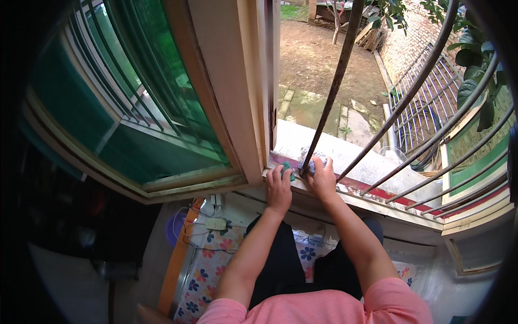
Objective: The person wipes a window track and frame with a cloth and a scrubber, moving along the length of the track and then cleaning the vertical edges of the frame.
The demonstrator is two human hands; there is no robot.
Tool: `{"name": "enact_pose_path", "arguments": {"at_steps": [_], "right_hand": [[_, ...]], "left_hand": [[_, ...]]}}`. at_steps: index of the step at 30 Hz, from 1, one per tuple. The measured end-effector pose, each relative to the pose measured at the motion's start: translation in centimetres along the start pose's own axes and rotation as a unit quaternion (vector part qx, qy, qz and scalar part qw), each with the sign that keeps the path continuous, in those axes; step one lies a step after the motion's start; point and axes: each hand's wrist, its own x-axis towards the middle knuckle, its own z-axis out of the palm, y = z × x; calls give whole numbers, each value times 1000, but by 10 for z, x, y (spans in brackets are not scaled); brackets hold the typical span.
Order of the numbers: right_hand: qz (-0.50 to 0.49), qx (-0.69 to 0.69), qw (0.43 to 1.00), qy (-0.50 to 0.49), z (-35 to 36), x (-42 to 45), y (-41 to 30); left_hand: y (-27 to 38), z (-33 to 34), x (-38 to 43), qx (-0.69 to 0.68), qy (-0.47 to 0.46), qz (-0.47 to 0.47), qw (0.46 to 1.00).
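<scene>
My left hand (279, 187) is at the window sill, its fingers closed on a small green pad (287, 171). Just to its right, my right hand (322, 178) grips a crumpled, pale patterned cloth (309, 163) at the foot of the leftmost metal window bar (332, 91). The cloth lies against the bar's lower end, partly hidden by my fingers. Both hands rest over the painted wooden window sill (360, 199), which has a worn red strip (374, 189) along it.
An open window sash (216, 77) with green panes stands at the left. More curved metal bars (398, 109) cross the opening at the right. Below lie a flowered cover (202, 279), a power adapter (216, 224) with cables and a purple basin (173, 229).
</scene>
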Motion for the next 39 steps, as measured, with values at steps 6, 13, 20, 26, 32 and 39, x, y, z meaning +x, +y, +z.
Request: {"name": "enact_pose_path", "arguments": {"at_steps": [6, 13, 20, 26, 32, 39], "right_hand": [[8, 19, 1000, -18, 0, 1, -3], [-11, 35, 999, 2, 1, 1, 2], [-35, 51, 998, -7, 4, -6, 1], [-40, 44, 998, 4, 3, 1, 5], [-30, 58, 998, -11, 4, -1, 2], [54, 91, 994, -18, 7, 10, 1]], "left_hand": [[-17, 5, 30, 232, -299, 4, 926], [-14, 30, -10, 247, -110, 14, 963], [-33, 38, 4, 178, -147, 10, 973], [-28, 33, -1, 181, -102, 17, 978], [-33, 34, 4, 108, -127, 2, 986], [-20, -4, -6, -44, -105, -104, 988]]}}
